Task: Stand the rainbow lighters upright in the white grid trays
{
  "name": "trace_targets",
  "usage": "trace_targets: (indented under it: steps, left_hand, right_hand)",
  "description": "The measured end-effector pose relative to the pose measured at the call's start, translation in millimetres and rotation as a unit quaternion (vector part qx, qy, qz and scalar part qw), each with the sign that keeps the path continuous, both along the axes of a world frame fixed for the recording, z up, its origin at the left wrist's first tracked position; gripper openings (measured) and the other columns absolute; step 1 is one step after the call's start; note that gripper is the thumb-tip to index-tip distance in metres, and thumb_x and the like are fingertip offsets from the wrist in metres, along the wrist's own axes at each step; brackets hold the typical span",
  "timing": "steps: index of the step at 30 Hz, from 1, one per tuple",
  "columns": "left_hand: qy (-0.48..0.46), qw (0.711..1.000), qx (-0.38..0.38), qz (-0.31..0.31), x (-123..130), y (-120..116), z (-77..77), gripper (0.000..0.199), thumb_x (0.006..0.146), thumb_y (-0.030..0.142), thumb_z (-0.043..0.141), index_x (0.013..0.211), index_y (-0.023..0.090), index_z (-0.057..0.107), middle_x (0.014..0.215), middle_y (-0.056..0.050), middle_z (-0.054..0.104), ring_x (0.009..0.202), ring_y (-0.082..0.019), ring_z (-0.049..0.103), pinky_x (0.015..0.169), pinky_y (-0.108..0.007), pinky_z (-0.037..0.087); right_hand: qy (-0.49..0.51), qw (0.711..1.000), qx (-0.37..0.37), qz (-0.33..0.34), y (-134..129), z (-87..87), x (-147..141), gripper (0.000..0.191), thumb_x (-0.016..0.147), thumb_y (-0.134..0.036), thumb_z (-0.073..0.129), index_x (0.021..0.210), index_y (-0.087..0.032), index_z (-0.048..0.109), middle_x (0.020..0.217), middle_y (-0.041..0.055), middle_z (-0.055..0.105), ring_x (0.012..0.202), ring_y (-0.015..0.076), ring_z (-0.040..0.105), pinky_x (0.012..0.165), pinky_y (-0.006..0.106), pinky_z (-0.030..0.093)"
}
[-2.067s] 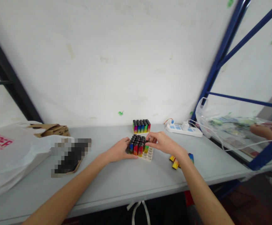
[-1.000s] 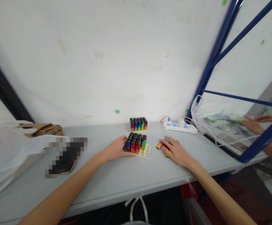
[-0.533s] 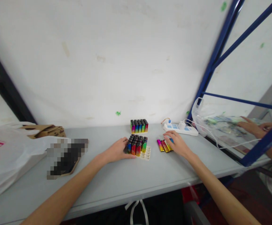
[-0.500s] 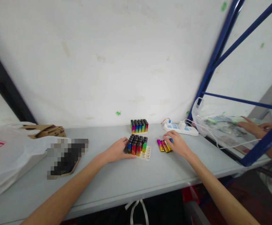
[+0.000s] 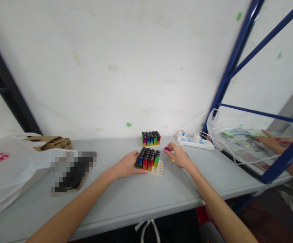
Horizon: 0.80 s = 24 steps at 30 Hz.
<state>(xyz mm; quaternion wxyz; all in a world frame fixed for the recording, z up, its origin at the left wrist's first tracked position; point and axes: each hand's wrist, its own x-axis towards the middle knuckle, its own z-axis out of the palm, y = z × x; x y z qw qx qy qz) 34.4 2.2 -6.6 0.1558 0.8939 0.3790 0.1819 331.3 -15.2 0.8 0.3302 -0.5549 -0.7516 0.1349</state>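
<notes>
Several colourful lighters with black tops (image 5: 149,162) stand upright in a cream tray (image 5: 158,168), whose right side shows bare round slots. My left hand (image 5: 128,163) is wrapped round the left side of this group. My right hand (image 5: 178,154), fingers pinched, holds a purple lighter (image 5: 166,148) just right of the tray. Under and behind that hand a few loose lighters lie on the table, mostly hidden. Behind the tray stands a second full block of lighters (image 5: 150,139), near the wall.
A white power strip (image 5: 196,142) with cables lies at the back right by the blue frame (image 5: 227,77). On the left are a white plastic bag (image 5: 17,168), brown cardboard (image 5: 56,143) and a blurred dark object (image 5: 72,172). Another person's hands (image 5: 272,141) are at far right.
My right hand has picked up a purple lighter from the loose ones and moved left toward the tray. My left hand stays at the tray. The view has shifted slightly.
</notes>
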Motion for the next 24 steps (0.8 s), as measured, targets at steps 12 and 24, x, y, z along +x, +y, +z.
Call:
trace_targets:
  steps: [12, 24]
  left_hand:
    - [-0.004, 1.000, -0.016, -0.004, 0.5, -2.8, 4.5, 0.065, 0.073, 0.073, 0.074, 0.109, 0.020, 0.072, 0.112, -0.010, 0.065, 0.104, -0.032, 0.061, 0.100, -0.044, 0.050]
    - [-0.015, 1.000, -0.014, -0.011, 0.1, -2.9, 4.2, 0.068, 0.074, 0.071, 0.075, 0.119, 0.021, 0.071, 0.119, -0.011, 0.066, 0.107, -0.033, 0.060, 0.102, -0.044, 0.049]
  right_hand:
    - [0.434, 0.885, -0.106, 0.130, -10.8, 41.6, -33.5, 0.045, 0.087, -0.064, 0.066, 0.108, -0.026, 0.055, 0.061, -0.0107, 0.042, 0.040, 0.0044, 0.021, 0.037, 0.017, 0.015]
    - [0.489, 0.857, -0.160, 0.029, -7.5, 24.0, -55.6, 0.053, 0.092, -0.059, 0.043, 0.054, -0.025, 0.027, 0.044, -0.0093, 0.015, 0.041, 0.0070, 0.008, 0.039, 0.022, 0.006]
